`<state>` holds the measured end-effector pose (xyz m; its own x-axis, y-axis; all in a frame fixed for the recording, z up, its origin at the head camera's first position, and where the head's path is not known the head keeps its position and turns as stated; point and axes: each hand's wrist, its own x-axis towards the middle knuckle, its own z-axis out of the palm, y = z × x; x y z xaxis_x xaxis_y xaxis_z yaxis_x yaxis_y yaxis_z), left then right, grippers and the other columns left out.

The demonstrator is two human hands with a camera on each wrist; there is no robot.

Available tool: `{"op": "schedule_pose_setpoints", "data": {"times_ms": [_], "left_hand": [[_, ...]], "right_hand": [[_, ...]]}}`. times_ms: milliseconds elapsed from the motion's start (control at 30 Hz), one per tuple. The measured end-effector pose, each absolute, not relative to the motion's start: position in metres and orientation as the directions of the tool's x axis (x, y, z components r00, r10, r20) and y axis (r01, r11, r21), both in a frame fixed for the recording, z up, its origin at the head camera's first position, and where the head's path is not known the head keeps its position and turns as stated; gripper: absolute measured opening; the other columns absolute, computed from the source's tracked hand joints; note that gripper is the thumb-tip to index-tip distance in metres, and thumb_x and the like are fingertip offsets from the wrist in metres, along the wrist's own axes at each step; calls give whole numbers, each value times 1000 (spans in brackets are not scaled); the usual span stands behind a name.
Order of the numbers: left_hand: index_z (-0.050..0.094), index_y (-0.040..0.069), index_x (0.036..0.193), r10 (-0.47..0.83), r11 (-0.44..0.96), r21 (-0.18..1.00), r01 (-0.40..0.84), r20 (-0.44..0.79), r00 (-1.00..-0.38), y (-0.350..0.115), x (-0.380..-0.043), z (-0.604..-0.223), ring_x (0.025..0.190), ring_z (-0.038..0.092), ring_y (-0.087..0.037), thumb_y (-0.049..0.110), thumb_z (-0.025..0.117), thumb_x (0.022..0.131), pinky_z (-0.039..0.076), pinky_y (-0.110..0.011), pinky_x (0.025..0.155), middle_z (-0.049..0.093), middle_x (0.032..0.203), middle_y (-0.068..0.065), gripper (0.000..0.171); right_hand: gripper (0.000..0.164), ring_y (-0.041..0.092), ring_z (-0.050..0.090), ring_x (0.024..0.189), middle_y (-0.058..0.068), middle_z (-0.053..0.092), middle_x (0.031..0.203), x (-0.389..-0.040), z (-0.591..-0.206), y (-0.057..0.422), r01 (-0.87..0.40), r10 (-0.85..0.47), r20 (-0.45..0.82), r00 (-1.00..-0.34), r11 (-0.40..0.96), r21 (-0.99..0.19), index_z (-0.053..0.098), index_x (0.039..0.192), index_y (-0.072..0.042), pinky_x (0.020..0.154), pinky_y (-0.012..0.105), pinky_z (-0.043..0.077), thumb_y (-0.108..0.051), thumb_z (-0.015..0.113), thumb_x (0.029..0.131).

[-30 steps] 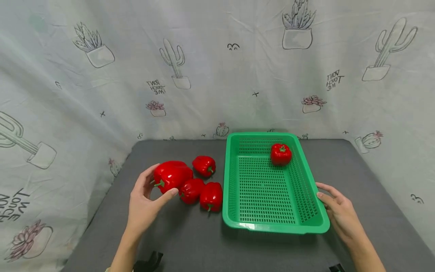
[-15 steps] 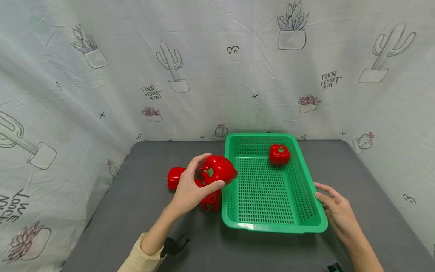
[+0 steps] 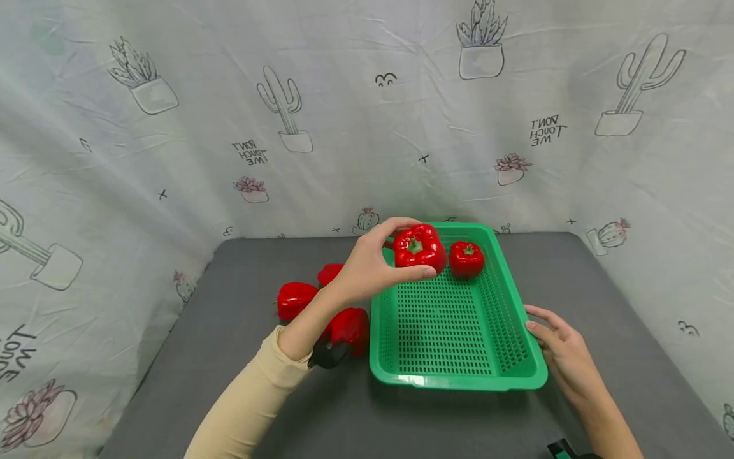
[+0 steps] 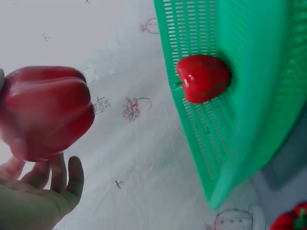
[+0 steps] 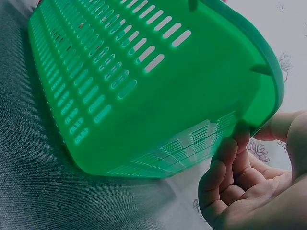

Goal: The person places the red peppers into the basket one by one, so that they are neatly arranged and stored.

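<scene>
My left hand [image 3: 369, 264] grips a red bell pepper [image 3: 418, 247] from its left side, thumb below and fingers over the far side. The pepper is held over the far left part of a green perforated basket [image 3: 453, 382]; its green stem faces the head camera. A second red bell pepper [image 3: 466, 259] sits in the basket's far right corner, just right of the held one. At the basket's right side my right hand [image 3: 564, 354] pinches the rim. From the right wrist view, the fingers of that hand [image 5: 254, 187] curl at the basket's edge.
Left of the basket, several red bell peppers [image 3: 295, 299] lie on the grey table [image 3: 241, 344], partly hidden by the left forearm and its black strap [image 3: 331, 355]. Behind the table hangs a pale curtain [image 3: 344, 127] printed with cacti.
My left hand has carried the bell pepper rightward and away from me, from beside the other peppers to over the basket. My right hand has stayed at the basket's rim.
</scene>
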<state>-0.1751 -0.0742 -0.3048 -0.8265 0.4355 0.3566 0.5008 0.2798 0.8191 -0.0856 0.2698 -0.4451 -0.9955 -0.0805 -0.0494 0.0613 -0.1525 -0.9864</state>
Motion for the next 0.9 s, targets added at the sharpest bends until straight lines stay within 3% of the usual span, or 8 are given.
{"op": "schedule_pose_setpoints", "data": {"times_ms": [300, 667, 900], "left_hand": [[55, 21, 133, 500, 207, 854, 477, 327, -802, -14, -206, -309, 102, 56, -13, 37, 82, 80, 56, -28, 72, 58, 118, 8, 61], [53, 15, 125, 454, 267, 902, 339, 193, -870, 26, -230, -358, 98, 57, -11, 37, 85, 76, 55, -26, 69, 59, 109, 7, 62], [58, 15, 126, 453, 268, 912, 311, 166, -876, 36, -234, -383, 98, 57, -11, 35, 85, 77, 55, -26, 69, 59, 108, 8, 59]], "right_hand": [[34, 18, 70, 85, 10, 71, 98, -90, -444, 275, 60, -86, -47, -995, -162, -985, 49, 135, -11, 70, 32, 57, -15, 55, 102], [38, 19, 70, 83, 12, 71, 97, -92, -441, 276, 86, -101, -71, -992, -157, -984, 46, 139, -7, 68, 33, 57, -16, 55, 103], [38, 16, 69, 82, 10, 71, 95, -92, -439, 275, 87, -88, -76, -993, -128, -988, 47, 138, -8, 68, 31, 57, -18, 56, 103]]}}
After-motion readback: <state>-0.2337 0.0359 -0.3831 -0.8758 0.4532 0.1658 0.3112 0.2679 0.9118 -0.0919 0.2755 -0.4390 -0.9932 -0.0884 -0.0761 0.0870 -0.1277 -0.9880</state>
